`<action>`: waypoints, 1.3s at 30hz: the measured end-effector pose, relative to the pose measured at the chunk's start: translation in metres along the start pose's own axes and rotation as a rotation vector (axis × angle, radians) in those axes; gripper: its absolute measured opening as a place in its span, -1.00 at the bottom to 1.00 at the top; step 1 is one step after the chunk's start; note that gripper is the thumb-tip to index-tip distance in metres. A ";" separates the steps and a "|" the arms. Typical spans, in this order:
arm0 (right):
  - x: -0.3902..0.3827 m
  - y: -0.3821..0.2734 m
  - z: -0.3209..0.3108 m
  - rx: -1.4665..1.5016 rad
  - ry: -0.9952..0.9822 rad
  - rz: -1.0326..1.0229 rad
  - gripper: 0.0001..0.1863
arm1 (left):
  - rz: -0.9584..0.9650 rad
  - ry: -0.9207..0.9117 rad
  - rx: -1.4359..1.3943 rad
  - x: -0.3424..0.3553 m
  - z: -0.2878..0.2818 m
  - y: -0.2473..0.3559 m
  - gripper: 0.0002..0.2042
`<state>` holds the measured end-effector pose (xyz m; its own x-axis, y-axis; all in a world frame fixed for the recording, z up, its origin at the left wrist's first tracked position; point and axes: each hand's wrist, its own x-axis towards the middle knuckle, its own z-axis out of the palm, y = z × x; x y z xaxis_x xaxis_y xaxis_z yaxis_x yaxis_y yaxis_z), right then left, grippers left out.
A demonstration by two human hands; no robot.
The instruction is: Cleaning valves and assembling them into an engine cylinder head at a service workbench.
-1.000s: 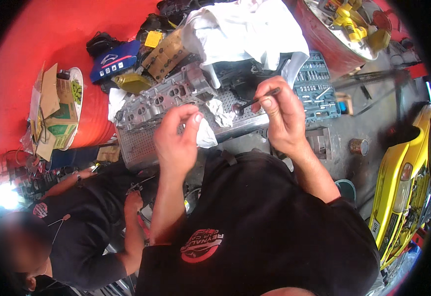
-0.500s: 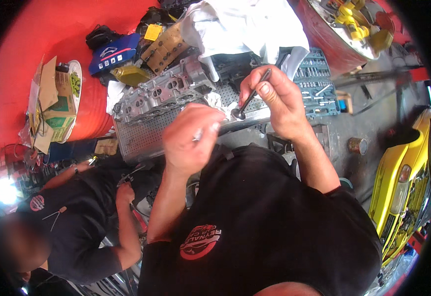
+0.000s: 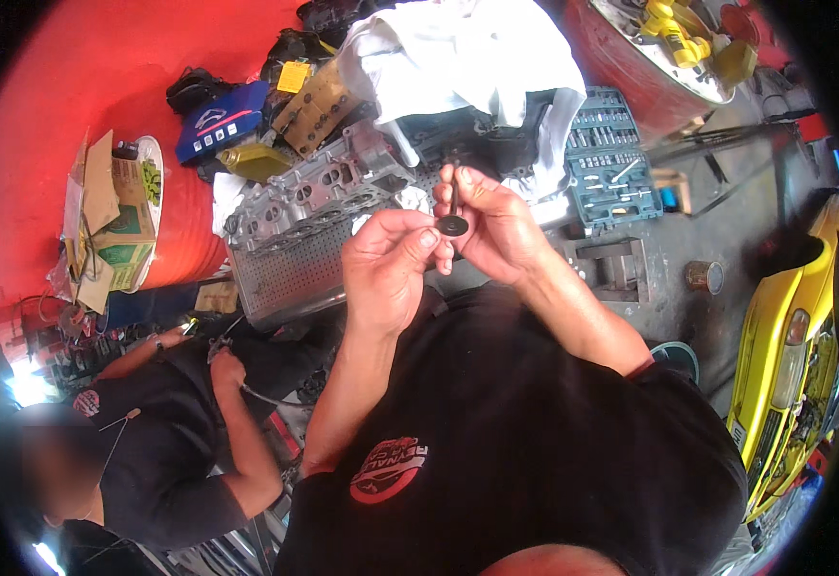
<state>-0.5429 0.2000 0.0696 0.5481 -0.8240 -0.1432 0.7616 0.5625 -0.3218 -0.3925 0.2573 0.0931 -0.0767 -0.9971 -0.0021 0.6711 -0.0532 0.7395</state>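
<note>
A dark engine valve [image 3: 453, 226] is held up in front of my chest, its round head low and turned toward me and its stem pointing up. My right hand [image 3: 491, 226] is closed around the stem, thumb and fingers pinching it near the top. With thumb and forefinger, my left hand [image 3: 386, 264] pinches the left edge of the valve's head. Beyond my hands a grey metal cylinder head [image 3: 319, 182] rests on a perforated metal bench top [image 3: 290, 278].
A white cloth [image 3: 467, 58] drapes over parts at the back. An open socket set [image 3: 611, 163] lies to the right. At left stands a red drum [image 3: 184, 259] with cardboard [image 3: 103, 197] on top. A co-worker [image 3: 170, 432] is close on my left; a yellow car part [image 3: 784, 336] stands far right.
My left hand has come to the right and onto the valve's head. My right hand has moved left and lower, bringing the valve closer to upright with its head toward me.
</note>
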 end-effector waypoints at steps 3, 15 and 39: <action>-0.006 -0.004 -0.002 0.007 0.010 0.052 -0.74 | -0.031 0.105 0.107 -0.002 0.005 -0.003 -0.88; -0.022 -0.005 0.000 -0.237 0.204 -0.145 -0.87 | 0.220 0.292 0.712 -0.016 0.029 -0.027 -0.58; -0.008 0.059 0.002 -0.988 0.017 -0.345 -0.82 | 0.191 0.147 -0.344 -0.085 -0.075 -0.022 -0.72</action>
<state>-0.5015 0.2395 0.0541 0.3437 -0.9346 0.0913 0.2503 -0.0026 -0.9682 -0.3459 0.3390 0.0263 0.1619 -0.9868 -0.0011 0.8720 0.1426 0.4682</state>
